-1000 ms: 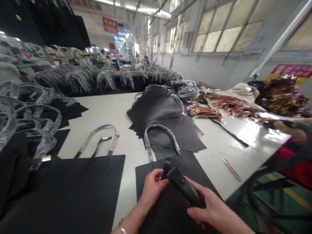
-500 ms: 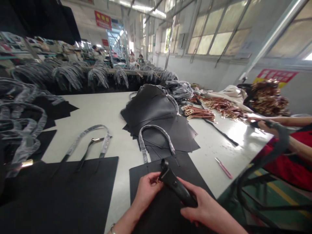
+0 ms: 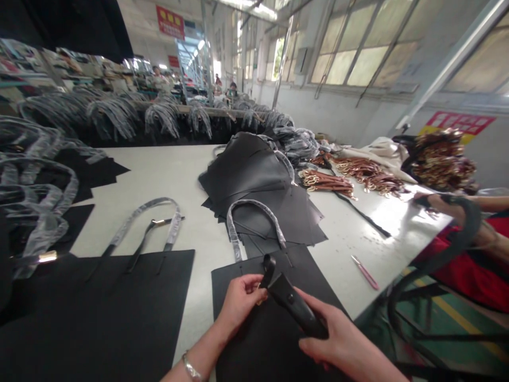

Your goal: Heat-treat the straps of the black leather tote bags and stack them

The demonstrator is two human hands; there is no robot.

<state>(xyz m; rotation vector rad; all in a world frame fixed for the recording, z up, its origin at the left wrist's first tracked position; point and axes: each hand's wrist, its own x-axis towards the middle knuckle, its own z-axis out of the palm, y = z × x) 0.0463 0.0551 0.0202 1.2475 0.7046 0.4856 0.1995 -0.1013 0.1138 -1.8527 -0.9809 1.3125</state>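
Note:
My left hand [image 3: 243, 298] pinches a narrow black strap [image 3: 269, 269] that curls into a loop, with a bit of gold metal by the fingertips. My right hand [image 3: 332, 331] is wrapped round a black handheld tool [image 3: 296, 307] with a thick body and a round screw on its head; its exact kind I cannot make out. The tool's head is beside the strap loop. Below both hands lies a flat black bag panel [image 3: 254, 339], whose plastic-wrapped handle [image 3: 254, 204] arches away from me.
A second black panel [image 3: 139, 307] with a wrapped handle lies at left. Behind are stacked black panels [image 3: 246, 170] and brown straps with gold clasps [image 3: 328, 181]. A pink-handled cutter [image 3: 365, 273] lies at right, near another person's arm [image 3: 445, 207] and a dark curved bar.
The tool has drawn slightly right of the strap loop, and my left hand has shifted a little up. The whole view has tilted slightly.

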